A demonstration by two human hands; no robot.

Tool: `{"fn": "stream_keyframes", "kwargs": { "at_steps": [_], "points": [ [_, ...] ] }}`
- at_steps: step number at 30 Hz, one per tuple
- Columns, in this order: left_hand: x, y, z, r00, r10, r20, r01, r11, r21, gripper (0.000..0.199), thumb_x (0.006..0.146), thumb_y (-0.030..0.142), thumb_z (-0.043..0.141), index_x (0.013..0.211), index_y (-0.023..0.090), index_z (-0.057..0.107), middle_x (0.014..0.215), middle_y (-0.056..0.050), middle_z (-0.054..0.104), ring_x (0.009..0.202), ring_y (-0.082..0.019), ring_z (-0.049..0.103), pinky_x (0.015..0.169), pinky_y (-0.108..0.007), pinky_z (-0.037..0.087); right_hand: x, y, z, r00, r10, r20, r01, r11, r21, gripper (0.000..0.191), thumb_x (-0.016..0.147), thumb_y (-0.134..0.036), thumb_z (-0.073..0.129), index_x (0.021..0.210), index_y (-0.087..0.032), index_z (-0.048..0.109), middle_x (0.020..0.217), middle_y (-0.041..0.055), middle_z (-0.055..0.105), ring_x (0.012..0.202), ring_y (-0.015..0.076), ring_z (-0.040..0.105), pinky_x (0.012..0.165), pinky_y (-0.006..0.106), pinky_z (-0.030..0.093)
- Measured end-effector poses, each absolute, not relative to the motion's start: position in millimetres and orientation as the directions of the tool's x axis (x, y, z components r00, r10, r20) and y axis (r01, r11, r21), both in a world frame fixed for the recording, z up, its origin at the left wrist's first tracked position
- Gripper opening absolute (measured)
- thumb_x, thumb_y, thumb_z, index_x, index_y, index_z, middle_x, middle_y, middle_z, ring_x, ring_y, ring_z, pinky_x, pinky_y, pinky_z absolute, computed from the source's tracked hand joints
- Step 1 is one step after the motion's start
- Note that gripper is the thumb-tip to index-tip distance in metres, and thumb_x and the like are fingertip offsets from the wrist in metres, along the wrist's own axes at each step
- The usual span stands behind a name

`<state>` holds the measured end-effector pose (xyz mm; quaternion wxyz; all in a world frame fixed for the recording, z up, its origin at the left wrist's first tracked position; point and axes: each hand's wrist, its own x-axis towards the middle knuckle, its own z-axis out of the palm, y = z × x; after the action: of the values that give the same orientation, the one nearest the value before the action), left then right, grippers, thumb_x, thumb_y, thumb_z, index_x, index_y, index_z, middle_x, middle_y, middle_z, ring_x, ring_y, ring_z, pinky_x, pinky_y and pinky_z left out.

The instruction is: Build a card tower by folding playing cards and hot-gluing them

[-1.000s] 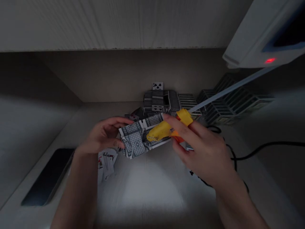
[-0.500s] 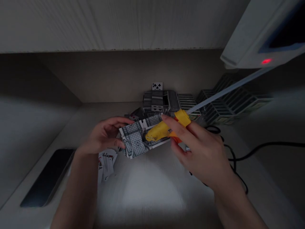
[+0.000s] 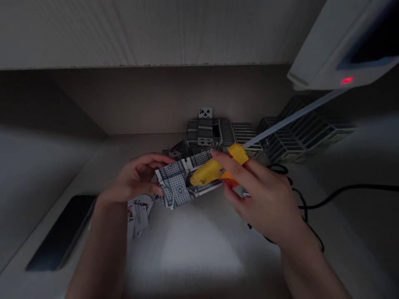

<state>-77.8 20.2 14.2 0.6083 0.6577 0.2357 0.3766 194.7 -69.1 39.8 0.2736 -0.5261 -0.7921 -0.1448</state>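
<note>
Left hand (image 3: 132,178): thumb and fingers pinch one end of the patterned card model (image 3: 178,189), which is tilted between the two hands.
Right hand (image 3: 264,201): fingers curl round a yellow glue gun (image 3: 208,171); index lies along it, tip at the model's far edge, contact unclear to me.
Nozzle: just beyond the right fingertips, over the model's open middle; touching or not, I cannot tell.
Glue stick (image 3: 289,120): runs up and away behind the right fingers.
Loose cards (image 3: 140,216): just below the left fingers.
Technique: I'd keep the left pinch light lest the card buckle, and the nozzle steady, clear of the left fingertips.
</note>
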Motion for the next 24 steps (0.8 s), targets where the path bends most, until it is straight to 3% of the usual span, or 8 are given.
{"fn": "stream_keyframes", "kwargs": {
  "at_steps": [16,24],
  "points": [
    [-78.7,20.1,14.4,0.624,0.753,0.21,-0.095,-0.193,0.977,0.053,0.062,0.008,0.085,0.109,0.029,0.073,0.096,-0.001,0.078,0.085,-0.019,0.073,0.067,-0.02,0.056,197.6,-70.8,42.4,-0.28,0.778,0.563,0.922,0.38,-0.066,0.056,0.087,-0.018,0.055,0.141,-0.032,0.049,0.103,0.0028,0.069,0.07,0.015,0.065,0.062,0.029,0.052],
    [-78.5,20.0,15.5,0.63,0.747,0.213,-0.107,-0.188,0.976,0.055,0.06,0.003,0.084,0.11,0.026,0.073,0.094,-0.003,0.078,0.081,-0.017,0.072,0.067,-0.021,0.058,200.7,-71.5,46.5,-0.25,0.776,0.579,0.918,0.38,-0.112,0.053,0.088,-0.016,0.055,0.139,-0.03,0.05,0.106,0.0019,0.07,0.08,0.0162,0.068,0.066,0.029,0.053]
  ]
}}
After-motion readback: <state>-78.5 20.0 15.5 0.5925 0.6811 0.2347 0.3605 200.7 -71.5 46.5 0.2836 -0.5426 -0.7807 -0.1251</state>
